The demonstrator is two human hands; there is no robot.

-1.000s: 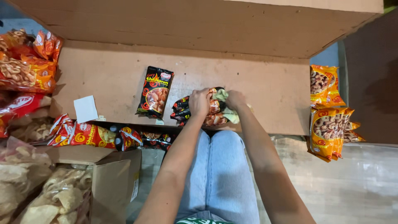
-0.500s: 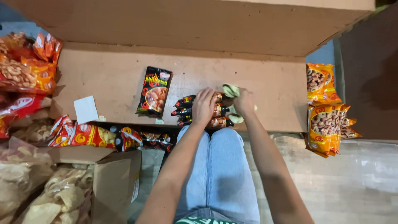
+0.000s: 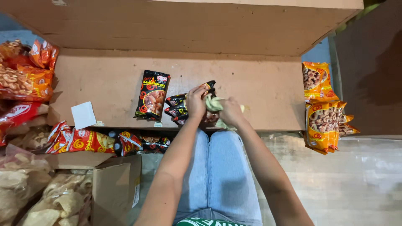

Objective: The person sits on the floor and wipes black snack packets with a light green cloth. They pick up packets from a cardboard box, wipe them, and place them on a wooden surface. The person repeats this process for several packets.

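black snack packet (image 3: 152, 94) flat on cardboard | orange bags (image 3: 322, 115) right | white label (image 3: 83, 114), possibly blank, left

Honestly a lot here I can't make out. My left hand (image 3: 195, 100) and right hand (image 3: 229, 111) sit right over the bundle of small black snack packets (image 3: 176, 109), so I can't count them or see how they're gripped. The pale green plastic (image 3: 214, 103) between my hands is bunched up; can't tell if it's a bag or a wrapper. The red snack packs (image 3: 86, 140) run under the cardboard flap's (image 3: 268, 90) near edge, partly hidden. The puffed-cracker bags (image 3: 39, 201) get cut off at the left and bottom edges, same with the orange bags (image 3: 25, 77) on the left.
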